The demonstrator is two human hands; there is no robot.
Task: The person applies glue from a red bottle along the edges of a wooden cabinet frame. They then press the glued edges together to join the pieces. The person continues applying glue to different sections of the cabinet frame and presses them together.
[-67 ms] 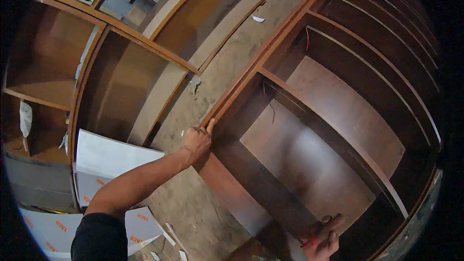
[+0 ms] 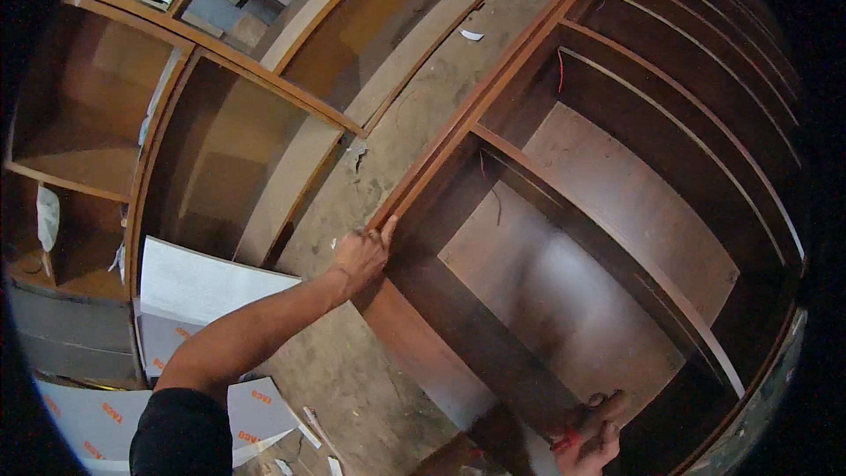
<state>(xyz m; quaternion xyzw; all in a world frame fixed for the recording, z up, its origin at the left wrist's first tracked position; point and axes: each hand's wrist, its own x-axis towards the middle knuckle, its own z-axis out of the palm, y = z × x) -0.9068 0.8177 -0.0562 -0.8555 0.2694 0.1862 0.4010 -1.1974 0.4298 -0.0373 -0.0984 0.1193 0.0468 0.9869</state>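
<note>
A long dark brown wooden cabinet (image 2: 507, 110) with open compartments fills the right half of the view. At its near left corner my left hand (image 2: 363, 254) is closed round the edge, with one finger laid along the rim. Low in the view, over the near end of the cabinet, my right hand (image 2: 589, 445) has its fingers curled up. A small red thing (image 2: 567, 441) shows in that hand; its kind cannot be made out. Inside the nearest compartment is a smooth brown panel (image 2: 564, 300) that catches the light.
Another brown wooden cabinet (image 2: 198, 46) with open compartments lies to the left. Close to my left arm are a white board (image 2: 211, 269) and grey sheets (image 2: 101, 419) with orange print. Scraps lie on the dusty floor (image 2: 352, 353). A thin red wire (image 2: 560, 70) hangs in a farther compartment.
</note>
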